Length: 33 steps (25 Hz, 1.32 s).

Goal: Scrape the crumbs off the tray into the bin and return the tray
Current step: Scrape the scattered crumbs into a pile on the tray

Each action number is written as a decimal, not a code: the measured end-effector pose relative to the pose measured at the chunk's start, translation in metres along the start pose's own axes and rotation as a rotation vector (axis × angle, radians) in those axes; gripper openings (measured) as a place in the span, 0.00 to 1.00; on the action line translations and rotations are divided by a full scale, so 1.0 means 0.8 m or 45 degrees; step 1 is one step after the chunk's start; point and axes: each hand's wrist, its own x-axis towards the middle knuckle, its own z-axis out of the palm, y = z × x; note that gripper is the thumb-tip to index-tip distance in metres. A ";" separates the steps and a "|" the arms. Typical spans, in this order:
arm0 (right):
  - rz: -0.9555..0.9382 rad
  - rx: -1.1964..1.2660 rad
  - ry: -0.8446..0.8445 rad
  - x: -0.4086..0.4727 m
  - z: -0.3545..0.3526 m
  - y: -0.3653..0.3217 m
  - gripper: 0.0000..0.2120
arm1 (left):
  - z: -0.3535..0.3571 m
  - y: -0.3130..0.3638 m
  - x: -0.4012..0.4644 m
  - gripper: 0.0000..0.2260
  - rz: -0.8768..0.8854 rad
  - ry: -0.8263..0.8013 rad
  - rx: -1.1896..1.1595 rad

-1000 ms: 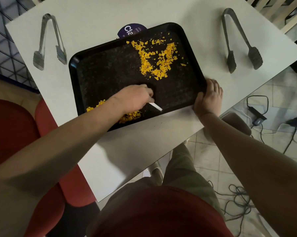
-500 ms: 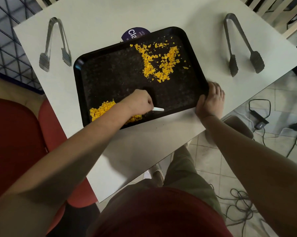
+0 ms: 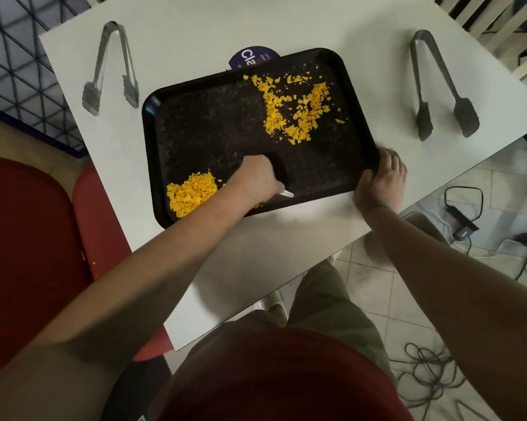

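A black tray point(image 3: 213, 129) lies on the white table point(image 3: 286, 25). Yellow crumbs are spread over its far right part point(image 3: 295, 107), and a heaped pile of crumbs point(image 3: 192, 189) sits in its near left corner. My left hand point(image 3: 259, 177) is over the tray's near middle and grips a scraper point(image 3: 286, 193); only its white handle end shows, while a dark blade shape beside the hand is blurred. My right hand point(image 3: 383, 180) holds the tray's near right corner, fingers curled over the rim. No bin is in view.
Two metal tongs lie on the table, one pair at the far left point(image 3: 110, 68), one at the right point(image 3: 438, 86). A purple round sticker point(image 3: 250, 57) peeks from under the tray's far edge. Red chairs point(image 3: 28, 238) stand at the left; cables point(image 3: 432, 375) lie on the tiled floor.
My left hand has swept the scraper slightly leftward, leaving more of the heaped crumbs visible in the near left corner. My right hand keeps its hold on the tray corner.
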 end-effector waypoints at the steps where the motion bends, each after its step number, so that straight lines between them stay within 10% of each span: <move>1: 0.003 0.004 0.000 0.000 0.000 0.000 0.28 | -0.003 -0.003 -0.003 0.15 -0.047 0.018 0.093; 25: 0.361 0.309 -0.229 0.081 -0.013 -0.008 0.15 | 0.011 -0.034 -0.020 0.09 -0.154 0.229 -0.144; 33: 0.087 0.243 -0.521 0.163 0.010 -0.040 0.19 | -0.008 -0.033 0.023 0.08 -0.352 0.577 -0.482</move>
